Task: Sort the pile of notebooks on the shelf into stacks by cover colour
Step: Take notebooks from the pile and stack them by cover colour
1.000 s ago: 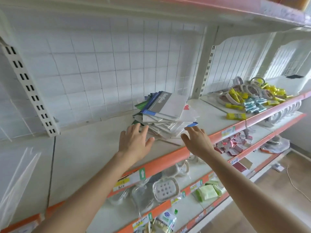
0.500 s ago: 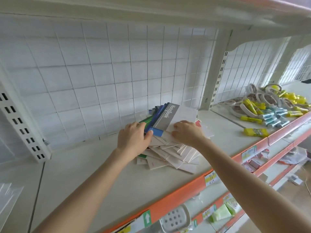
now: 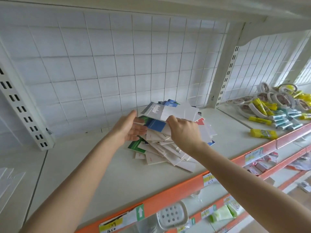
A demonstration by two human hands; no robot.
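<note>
A loose pile of notebooks [image 3: 168,145] lies on the white shelf [image 3: 101,169], with grey, blue, green and red covers showing among many white backs. My right hand [image 3: 184,132] pinches the near edge of the top grey notebook [image 3: 161,111] marked "NoteBook" and holds it lifted off the pile. A blue notebook [image 3: 156,125] shows just beneath it. My left hand [image 3: 129,128] is at the pile's left side with straight fingers, thumb up, fingertips reaching under the lifted cover. A green notebook [image 3: 136,147] sticks out below that hand.
A wire-grid back panel [image 3: 117,73] stands behind the pile. Tape rolls [image 3: 277,98] and yellow glue sticks [image 3: 263,134] fill the shelf section to the right. The orange shelf edge [image 3: 176,190] runs along the front, with lower shelves of small goods below.
My right hand has closed on the grey notebook's edge and raised it off the pile. My left hand has opened out and turned sideways against the pile's left side.
</note>
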